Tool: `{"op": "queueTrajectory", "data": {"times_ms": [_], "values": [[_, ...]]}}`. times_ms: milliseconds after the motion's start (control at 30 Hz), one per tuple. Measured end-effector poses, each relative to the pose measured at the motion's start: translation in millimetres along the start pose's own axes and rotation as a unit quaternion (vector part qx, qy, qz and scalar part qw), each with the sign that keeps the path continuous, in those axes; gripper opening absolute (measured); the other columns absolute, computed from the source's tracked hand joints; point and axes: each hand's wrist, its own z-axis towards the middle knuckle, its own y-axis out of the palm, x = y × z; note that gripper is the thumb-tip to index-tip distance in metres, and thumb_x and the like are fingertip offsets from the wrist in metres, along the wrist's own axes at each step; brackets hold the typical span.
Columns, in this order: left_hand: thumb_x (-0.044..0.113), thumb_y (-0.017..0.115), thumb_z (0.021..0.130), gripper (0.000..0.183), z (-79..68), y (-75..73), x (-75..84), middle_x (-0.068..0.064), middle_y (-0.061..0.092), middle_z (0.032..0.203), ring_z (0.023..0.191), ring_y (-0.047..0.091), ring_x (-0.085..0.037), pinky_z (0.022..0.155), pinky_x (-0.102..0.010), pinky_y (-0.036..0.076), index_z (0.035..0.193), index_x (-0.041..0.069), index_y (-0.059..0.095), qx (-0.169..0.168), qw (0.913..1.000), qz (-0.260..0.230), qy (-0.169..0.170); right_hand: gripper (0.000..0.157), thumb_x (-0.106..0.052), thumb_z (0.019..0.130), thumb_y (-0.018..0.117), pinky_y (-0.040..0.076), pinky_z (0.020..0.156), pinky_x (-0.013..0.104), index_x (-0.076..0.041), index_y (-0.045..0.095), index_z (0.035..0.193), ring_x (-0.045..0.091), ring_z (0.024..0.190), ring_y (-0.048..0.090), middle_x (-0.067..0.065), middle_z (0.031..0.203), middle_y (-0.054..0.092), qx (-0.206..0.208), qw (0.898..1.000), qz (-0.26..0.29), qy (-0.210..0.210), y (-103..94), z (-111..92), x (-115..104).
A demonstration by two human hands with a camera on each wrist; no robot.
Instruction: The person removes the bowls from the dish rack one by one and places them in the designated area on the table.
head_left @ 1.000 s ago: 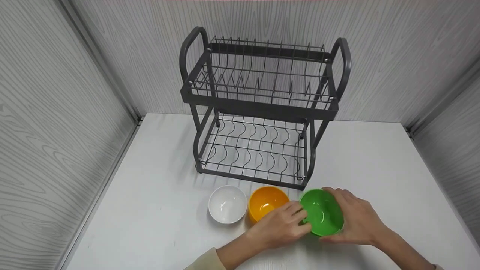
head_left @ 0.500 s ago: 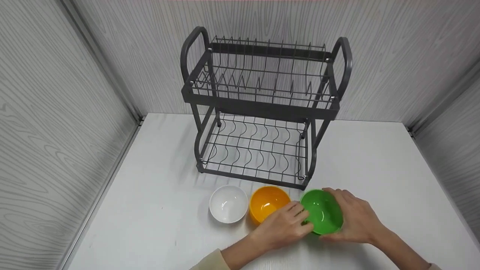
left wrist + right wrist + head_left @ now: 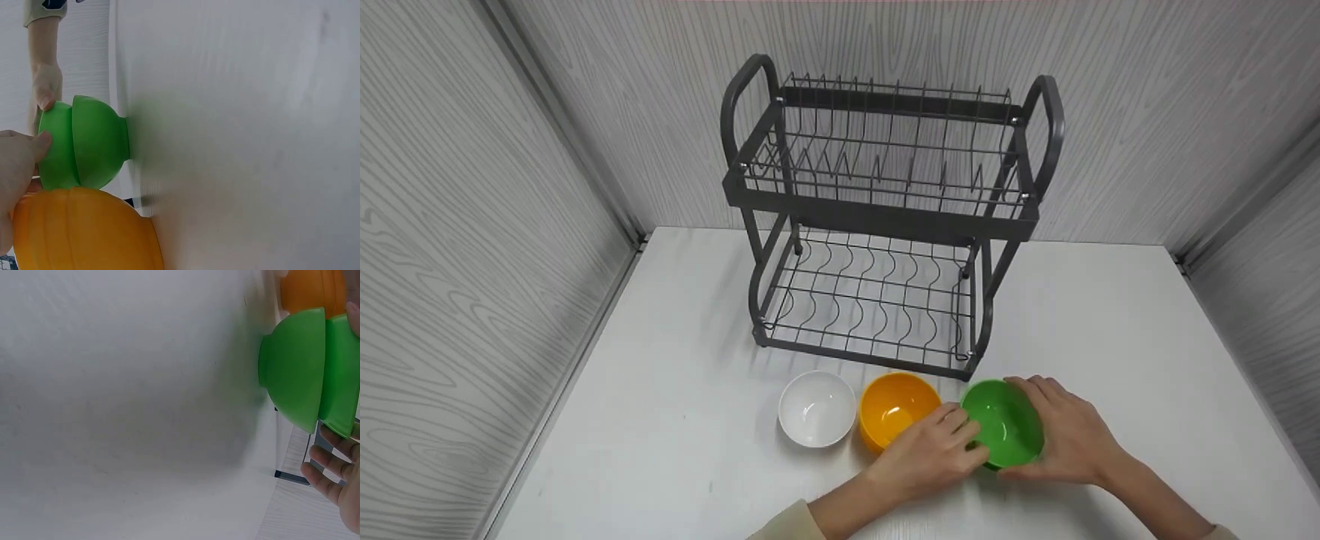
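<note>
Two green bowls stand nested, the upper green bowl (image 3: 1003, 421) sitting a little off-centre and raised in the lower green bowl (image 3: 98, 143). My left hand (image 3: 931, 454) pinches the upper bowl's left rim, reaching across the front of the orange bowls. Around the right side of that same bowl curves my right hand (image 3: 1069, 435), thumb at the near edge and fingers at the far edge. Just left of the green pair sits a stack of orange bowls (image 3: 896, 401), partly covered by my left hand. A white bowl (image 3: 816, 409) is at the row's left end.
Behind the bowls rises a dark two-tier dish rack (image 3: 881, 214) with wire shelves, holding no dishes. Its front foot bar (image 3: 862, 358) lies close to the bowls. Wood-grain panels (image 3: 1110, 112) close in the white table (image 3: 675, 420) at the back and sides.
The upper green bowl has shifted very slightly down and left together with my right hand. My left hand keeps its pinch on the rim; the other bowls stay put.
</note>
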Motion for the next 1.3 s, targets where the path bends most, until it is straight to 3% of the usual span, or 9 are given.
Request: {"op": "queueTrajectory", "data": {"times_ms": [267,500,1100,1300], "values": [[0.024,0.062,0.102,0.015,0.9,1.4,2.4,0.011,0.071,0.102,0.100,0.067,-0.008,0.104,-0.024,0.055,0.096,0.033,0.074,0.001,0.9999,0.009,-0.006,0.126,-0.079,0.042,0.092,0.064,0.082,0.045,-0.017,0.054,0.145,0.020,0.110,0.066,0.000,0.121,0.066,-0.006,1.000,0.009,0.004,3.8,1,2],[0.025,0.062,0.102,0.014,-0.1,0.1,5.5,0.012,0.071,0.104,0.103,0.067,-0.008,0.106,-0.025,0.054,0.099,0.034,0.073,-0.026,0.9993,0.026,-0.003,0.124,-0.078,0.044,0.093,0.063,0.083,0.045,-0.017,0.054,0.145,0.020,0.111,0.066,0.000,0.123,0.065,-0.017,1.000,0.010,0.009,6.8,0,2],[0.027,0.059,0.104,0.015,-1.4,0.9,10.0,0.013,0.068,0.097,0.096,0.065,-0.007,0.096,-0.023,0.053,0.096,0.034,0.069,-0.044,0.9978,0.050,0.005,0.127,-0.085,0.046,0.088,0.063,0.080,0.041,-0.016,0.055,0.148,0.015,0.107,0.064,-0.001,0.125,0.062,-0.023,1.000,0.007,0.014,14.7,-3,2],[0.028,0.060,0.103,0.013,-0.9,-1.1,9.6,0.013,0.071,0.100,0.100,0.067,-0.007,0.099,-0.024,0.055,0.100,0.033,0.072,-0.060,0.9969,0.051,0.006,0.130,-0.085,0.046,0.088,0.063,0.081,0.041,-0.015,0.054,0.150,0.016,0.106,0.064,0.001,0.127,0.061,-0.023,1.000,0.010,0.014,15.3,-3,2]]}}
